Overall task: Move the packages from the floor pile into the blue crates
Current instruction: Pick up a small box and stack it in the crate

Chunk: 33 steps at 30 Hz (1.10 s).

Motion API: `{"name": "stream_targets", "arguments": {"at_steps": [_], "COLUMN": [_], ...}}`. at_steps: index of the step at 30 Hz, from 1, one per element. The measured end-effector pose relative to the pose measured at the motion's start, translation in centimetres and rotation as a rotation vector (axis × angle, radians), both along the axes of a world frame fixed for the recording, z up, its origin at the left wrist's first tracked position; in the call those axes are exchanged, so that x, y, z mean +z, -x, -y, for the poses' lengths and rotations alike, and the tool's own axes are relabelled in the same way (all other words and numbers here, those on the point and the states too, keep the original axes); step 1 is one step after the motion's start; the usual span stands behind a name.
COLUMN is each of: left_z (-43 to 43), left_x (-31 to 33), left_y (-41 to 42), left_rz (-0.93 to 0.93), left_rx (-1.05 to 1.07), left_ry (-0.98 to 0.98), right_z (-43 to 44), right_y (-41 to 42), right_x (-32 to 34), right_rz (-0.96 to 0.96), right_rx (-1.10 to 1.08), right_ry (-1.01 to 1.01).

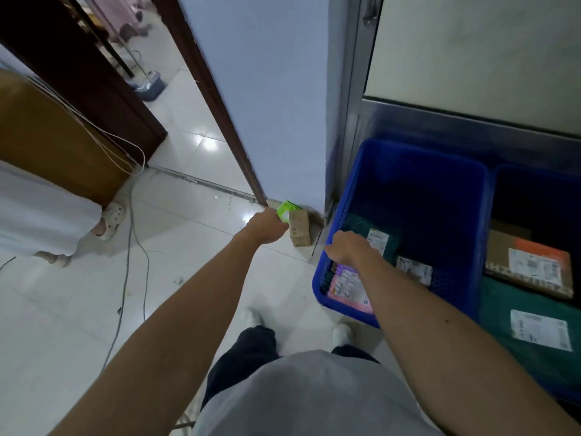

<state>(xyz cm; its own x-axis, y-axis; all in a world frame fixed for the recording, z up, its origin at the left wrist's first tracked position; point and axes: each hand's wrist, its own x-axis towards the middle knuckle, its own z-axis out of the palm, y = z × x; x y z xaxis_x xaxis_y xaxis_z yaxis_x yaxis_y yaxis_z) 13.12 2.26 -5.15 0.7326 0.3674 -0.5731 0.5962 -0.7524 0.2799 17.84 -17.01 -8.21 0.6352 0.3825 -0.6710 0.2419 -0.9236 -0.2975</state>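
Both forearms stretch up from the bottom of the frame. At centre, the left hand point(267, 226) is closed on a green package point(285, 210) beside a small brown box point(300, 228), which stands at the wall's foot with its long axis running up-frame. Right of it, the right hand point(345, 250) reaches over the rim of the near blue crate point(408, 171); whether it grips anything cannot be told. Inside lie a pink package point(347, 286) and a dark green package point(382, 242). A second crate point(534, 174) at far right holds more.
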Motion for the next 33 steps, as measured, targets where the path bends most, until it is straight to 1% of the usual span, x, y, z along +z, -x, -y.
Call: {"name": "stream_targets", "arguments": {"at_steps": [4,8,11,15,20,24,26,28,30,33], "left_z": [-4.6,-10.0,-14.3,-19.7,-22.9,-23.7,-23.4,-23.3,-23.0,-21.8], "left_x": [-1.9,-4.7,-7.4,-10.8,-17.3,-24.3,-29.1,-34.3,-39.5,-46.8], "left_y": [-2.1,-3.9,-5.4,-7.0,-10.7,-13.0,-13.9,-14.4,-14.3,-14.3], "left_rz": [-0.081,-0.124,-0.186,-0.183,-0.229,-0.247,-0.282,-0.283,-0.271,-0.265], "left_rx": [-0.020,-0.091,-0.151,-0.039,-0.022,0.083,0.094,0.093,0.098,0.129], "left_ry": [0.003,0.049,0.124,0.256,0.373,0.457,0.490,0.479,0.471,0.520], "right_z": [-3.9,-9.1,-13.1,-17.7,-20.2,-21.2,-21.2,-21.3,-21.6,-21.9], "right_y": [-0.4,-0.7,-0.9,-2.5,-4.6,-6.4,-6.8,-7.7,-8.9,-10.7], "right_x": [-1.9,-4.1,-6.9,-10.9,-17.5,-24.5,-28.7,-33.7,-38.4,-45.0], "right_rz": [-0.036,-0.067,-0.068,-0.089,-0.096,-0.150,-0.177,-0.185,-0.155,-0.053], "right_rx": [-0.054,-0.183,-0.311,-0.395,-0.449,-0.467,-0.481,-0.497,-0.521,-0.613], "right_ry": [0.034,0.039,0.022,-0.012,0.007,0.019,0.057,0.070,0.041,-0.010]}}
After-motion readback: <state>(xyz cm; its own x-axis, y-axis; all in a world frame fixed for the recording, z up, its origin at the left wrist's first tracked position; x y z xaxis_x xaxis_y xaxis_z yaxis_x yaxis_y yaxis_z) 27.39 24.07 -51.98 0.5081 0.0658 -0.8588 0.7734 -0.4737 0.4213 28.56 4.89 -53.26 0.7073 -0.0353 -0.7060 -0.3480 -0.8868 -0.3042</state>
